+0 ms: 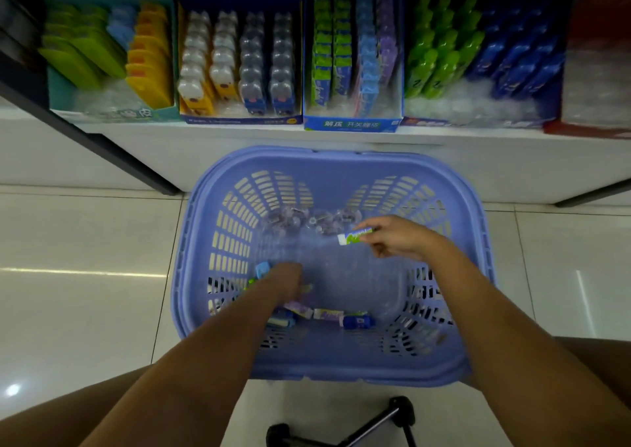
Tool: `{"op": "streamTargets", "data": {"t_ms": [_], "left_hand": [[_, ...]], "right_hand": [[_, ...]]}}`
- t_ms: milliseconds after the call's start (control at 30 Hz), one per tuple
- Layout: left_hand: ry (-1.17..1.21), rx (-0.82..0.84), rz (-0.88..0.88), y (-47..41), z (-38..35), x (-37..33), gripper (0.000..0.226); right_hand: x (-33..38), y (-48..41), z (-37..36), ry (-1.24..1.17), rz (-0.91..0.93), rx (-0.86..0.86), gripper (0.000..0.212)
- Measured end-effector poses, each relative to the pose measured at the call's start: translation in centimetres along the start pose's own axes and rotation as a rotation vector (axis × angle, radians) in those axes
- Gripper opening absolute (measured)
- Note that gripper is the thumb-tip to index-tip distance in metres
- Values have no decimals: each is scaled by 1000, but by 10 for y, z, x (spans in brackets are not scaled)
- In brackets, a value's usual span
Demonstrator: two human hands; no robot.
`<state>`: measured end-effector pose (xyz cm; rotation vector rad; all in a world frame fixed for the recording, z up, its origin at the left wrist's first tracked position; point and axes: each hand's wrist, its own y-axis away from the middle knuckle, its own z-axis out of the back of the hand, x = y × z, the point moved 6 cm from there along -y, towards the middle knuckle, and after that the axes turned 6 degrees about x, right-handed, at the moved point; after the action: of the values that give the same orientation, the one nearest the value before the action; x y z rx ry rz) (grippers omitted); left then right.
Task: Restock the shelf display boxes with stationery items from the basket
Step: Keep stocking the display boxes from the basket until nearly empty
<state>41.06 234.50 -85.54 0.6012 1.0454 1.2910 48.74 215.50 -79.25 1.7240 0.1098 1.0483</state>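
A lilac plastic basket (pixel 327 163) stands on the floor below the shelf. My right hand (pixel 397 236) is over the basket's far right and pinches a small green and white eraser (pixel 355 235). My left hand (pixel 288 281) reaches down into the basket's left side among several small packs; its fingers are blurred and hidden, so I cannot tell whether it holds one. More erasers lie along the near floor of the basket, one purple (pixel 327 314) and one dark blue (pixel 358 321). Clear-packed items (pixel 307 221) lie at the basket's far end.
On the white shelf stand display boxes: green and yellow items (pixel 102 54), bear-shaped packs (pixel 239 61), a box of green, blue and purple erasers (pixel 353 54), and green and blue bottles (pixel 478 47). A black stand (pixel 375 422) lies on the tiled floor near me.
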Motion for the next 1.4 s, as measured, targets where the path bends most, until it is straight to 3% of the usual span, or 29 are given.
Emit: {"op": "streamTargets", "data": {"t_ms": [33,100,167,267,367,533,700,833,900,1033,1267,1400], "left_hand": [[136,-48,-3,3,10,-2,18],[471,-86,-14,11,27,-8,26],[943,-73,-80,24,40,-25,21],[1423,-99,-268,51,71,-58,14],[1659,-121,-450,85,106,-87,20],[1716,-205,-650,142,147,-107,22],[1694,-343,-692,169,160,-94,19],[1698,-447,-634,171,158,-70,20],[1718,-475,-614,171,158,-58,22],[1740,-514,-603,173,160,-43,23],[1715,-502,-597,174,159,-51,19],[1717,-489,-627,172,159,-56,21]], "right_hand": [[7,9,2,-137,69,-2,18],[20,26,4,-408,199,-9,12],[35,42,7,-603,322,-50,14],[58,66,11,-719,505,-112,20],[78,96,16,-702,655,-158,20],[109,136,16,-598,742,-231,14],[152,152,0,-223,753,-347,27],[193,163,10,191,772,-800,24],[219,164,8,457,823,-893,23],[247,141,8,847,770,-895,28],[251,119,12,956,695,-886,21],[251,116,3,1162,715,-1025,17]]}}
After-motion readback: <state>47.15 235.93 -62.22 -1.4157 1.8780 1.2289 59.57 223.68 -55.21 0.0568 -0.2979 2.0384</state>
